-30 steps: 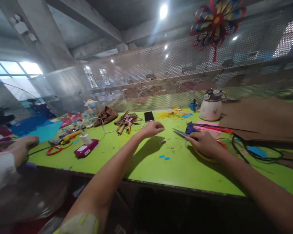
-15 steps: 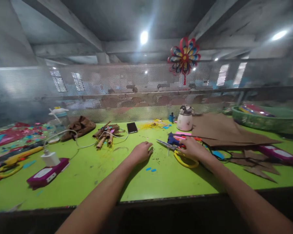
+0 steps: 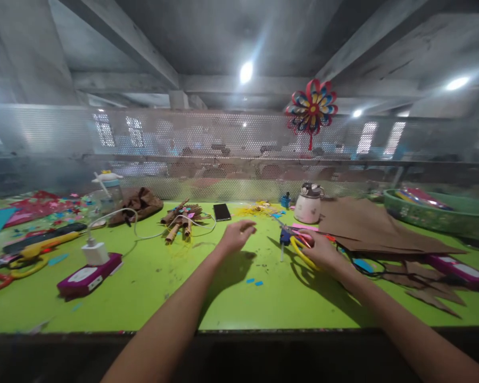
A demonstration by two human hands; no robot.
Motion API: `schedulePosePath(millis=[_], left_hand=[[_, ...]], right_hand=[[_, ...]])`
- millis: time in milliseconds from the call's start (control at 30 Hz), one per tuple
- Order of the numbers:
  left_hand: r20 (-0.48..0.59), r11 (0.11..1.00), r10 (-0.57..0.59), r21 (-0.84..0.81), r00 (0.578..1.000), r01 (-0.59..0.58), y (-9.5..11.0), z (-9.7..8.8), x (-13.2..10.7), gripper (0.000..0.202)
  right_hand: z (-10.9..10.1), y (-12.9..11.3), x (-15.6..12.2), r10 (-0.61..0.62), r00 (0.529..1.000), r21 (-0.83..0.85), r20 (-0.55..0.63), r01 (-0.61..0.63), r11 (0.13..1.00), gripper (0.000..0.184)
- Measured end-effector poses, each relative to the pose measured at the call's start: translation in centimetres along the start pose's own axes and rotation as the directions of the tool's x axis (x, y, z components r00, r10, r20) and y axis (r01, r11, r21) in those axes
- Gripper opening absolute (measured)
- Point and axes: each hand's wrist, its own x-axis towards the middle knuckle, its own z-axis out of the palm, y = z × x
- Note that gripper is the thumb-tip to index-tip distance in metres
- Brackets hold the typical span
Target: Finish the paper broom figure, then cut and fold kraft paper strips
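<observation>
Green desk [image 3: 143,300] runs straight along its dark front edge, with a broad strip of open surface between the person's forearms, leading up to two blue scraps [image 3: 250,281]. Beyond the scraps, the left hand [image 3: 237,235] hovers with its fingers loosely bent and the thumb held apart, its shadow falling on the desk. The right hand [image 3: 319,250] grips the yellow-handled scissors [image 3: 301,255] at the handle, over the desk to the right of centre. Their long axis runs on a slant, the blurred blades pointing leftward and away from the person, toward the gap between the two hands; the tips stop apart from the left hand. A blue tool [image 3: 285,238] lies close by the blades, leaving less room there than on the near side. Out to the left, a purple power strip [image 3: 90,276] carries a white charger [image 3: 95,253]. Farther back, brown paper rolls [image 3: 187,221], a dark phone [image 3: 222,212] and yellow shreds [image 3: 259,207] line the far part of the desk, with a white jug [image 3: 307,207] beside stacked brown sheets [image 3: 375,226]. A perforated screen [image 3: 223,133] rises behind them, and a red-petalled ornament [image 3: 313,109] hangs before it.
</observation>
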Motion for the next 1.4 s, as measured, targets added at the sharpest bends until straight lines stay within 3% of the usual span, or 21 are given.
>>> schedulePosePath(millis=[167,267,333,433,533,667,767,867,967,1067,1400], left_hand=[[-0.340,0.983,-0.094,0.115,0.936,0.141,-2.6,-2.7,0.9,0.024],[-0.427,0.956,-0.126,0.189,0.895,0.225,-4.0,-3.8,0.9,0.022],[-0.431,0.938,-0.140,0.230,0.891,0.259,-4.5,-4.0,0.7,0.020],[-0.384,0.918,-0.166,0.275,0.908,0.284,-4.7,-4.0,0.6,0.022],[-0.302,0.906,-0.199,0.305,0.932,0.292,-4.5,-3.6,0.6,0.027],[-0.058,0.913,-0.253,0.316,0.966,0.258,-4.3,-2.6,0.5,0.024],[0.126,0.927,-0.254,0.313,0.959,0.204,-4.2,-1.8,0.4,0.020],[0.237,0.932,-0.249,0.321,0.939,0.166,-4.2,-1.4,0.3,0.020],[0.272,0.927,-0.252,0.344,0.929,0.150,-4.3,-1.4,0.4,0.023],[0.268,0.918,-0.254,0.369,0.929,0.145,-4.4,-1.4,0.4,0.025],[0.217,0.914,-0.239,0.378,0.947,0.144,-4.7,-1.6,0.3,0.031]], right_hand=[[1.2,-4.0,1.2,0.001,1.000,0.145,0.021,-0.004,0.989,0.047],[3.2,-6.3,0.9,-0.009,0.997,0.186,0.073,-0.005,0.982,0.049],[4.0,-7.1,0.0,-0.024,0.996,0.201,0.084,0.007,0.980,0.050],[3.5,-6.9,-2.2,-0.070,0.994,0.205,0.078,0.053,0.977,0.048],[1.8,-5.1,-4.3,-0.139,0.987,0.133,0.081,0.127,0.983,0.047],[-0.8,-2.3,-6.6,-0.176,0.983,-0.113,0.057,0.182,0.977,0.040],[-2.5,-0.1,-8.8,-0.147,0.987,-0.180,0.065,0.156,0.971,0.039],[-3.8,2.2,-11.4,-0.039,0.997,-0.160,0.063,0.048,0.986,0.037],[-4.5,4.3,-12.9,0.028,0.999,-0.186,0.045,-0.019,0.982,0.034],[-4.3,5.1,-12.6,0.032,0.999,-0.220,0.024,-0.026,0.975,0.032],[-1.5,3.1,-7.6,-0.001,0.997,-0.379,0.072,0.029,0.925,0.031]])
